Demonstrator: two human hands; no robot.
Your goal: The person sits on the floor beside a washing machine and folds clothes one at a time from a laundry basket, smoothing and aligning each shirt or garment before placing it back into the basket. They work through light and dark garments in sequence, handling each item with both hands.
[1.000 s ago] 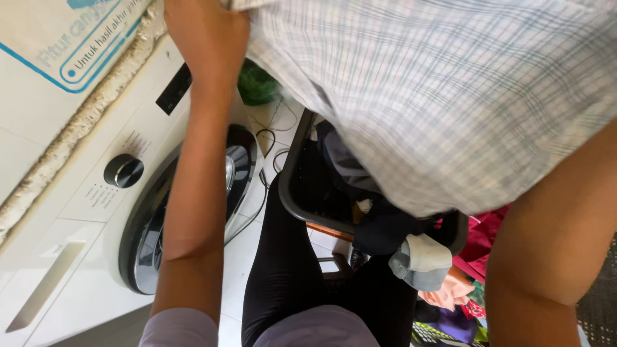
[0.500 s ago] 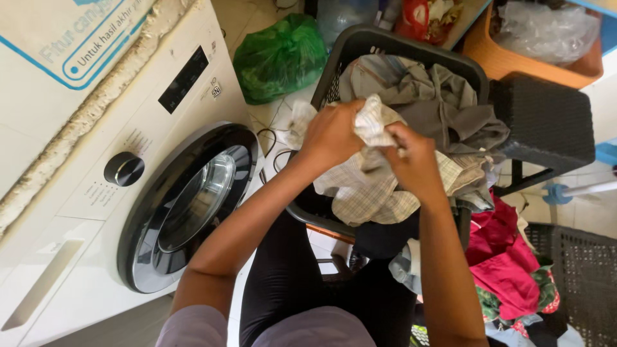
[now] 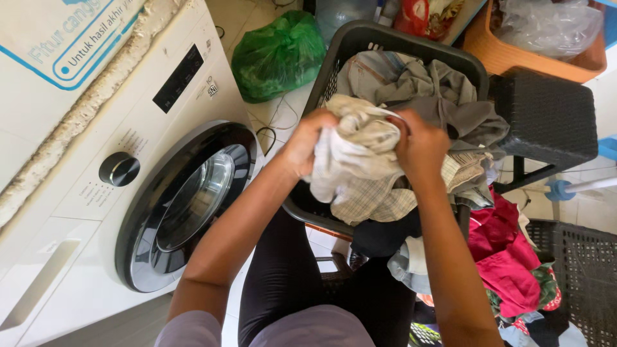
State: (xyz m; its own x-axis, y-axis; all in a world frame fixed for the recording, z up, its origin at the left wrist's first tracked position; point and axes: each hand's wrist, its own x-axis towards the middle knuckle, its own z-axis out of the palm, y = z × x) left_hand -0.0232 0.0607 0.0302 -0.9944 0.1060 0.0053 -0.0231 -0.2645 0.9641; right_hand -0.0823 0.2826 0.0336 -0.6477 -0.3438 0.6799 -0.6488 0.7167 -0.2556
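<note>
My left hand (image 3: 306,142) and my right hand (image 3: 421,146) both grip a bunched pale checked shirt (image 3: 360,168), held just above a dark plastic laundry basket (image 3: 385,40). The basket is heaped with grey and beige clothes (image 3: 418,87). The shirt's lower part hangs over the basket's near rim. My legs in black trousers show below.
A white front-loading washing machine (image 3: 96,199) with its round door (image 3: 189,202) shut stands at the left. A green plastic bag (image 3: 277,51) lies on the floor behind. A dark stool (image 3: 546,115) and red clothes (image 3: 504,254) are at the right, an orange tub (image 3: 508,54) beyond.
The checked shirt was spread wide in front of the camera a second ago. Since then both hands have gathered it into a tighter bundle over the basket.
</note>
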